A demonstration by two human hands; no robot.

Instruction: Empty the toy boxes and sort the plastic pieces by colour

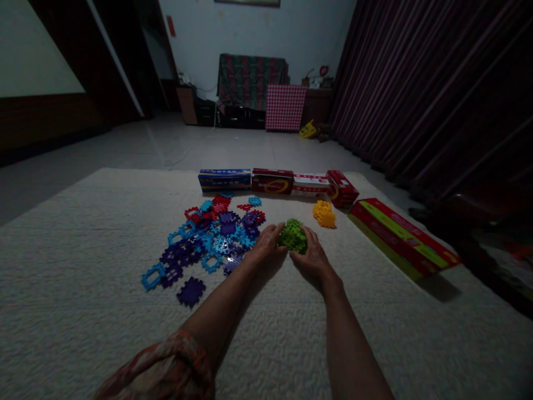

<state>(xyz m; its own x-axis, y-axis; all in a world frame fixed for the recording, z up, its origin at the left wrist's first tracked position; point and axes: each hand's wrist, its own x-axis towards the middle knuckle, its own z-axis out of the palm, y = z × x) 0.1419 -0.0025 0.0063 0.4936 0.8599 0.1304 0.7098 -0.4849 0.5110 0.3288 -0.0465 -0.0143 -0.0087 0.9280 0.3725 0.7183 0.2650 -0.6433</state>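
Between both hands is a pile of green plastic building pieces (293, 235) with notched edges. My left hand (268, 243) closes on its left side, and my right hand (313, 253) closes on its right side. Left of my hands spreads a loose heap of purple pieces (191, 291), blue pieces (211, 262) and red pieces (220, 205), some solid and some with open centres. Beyond my right hand sits a small yellow stack (323, 214) of similar pieces. The inner fingertips are partly hidden by the green pile.
A pale quilted mat (104, 250) covers the surface. Along its far side stand a blue box (225, 180), a dark red box (272, 181), a white and red box (310, 185) and another red box (341, 189). A longer red and green box (402, 238) lies at right.
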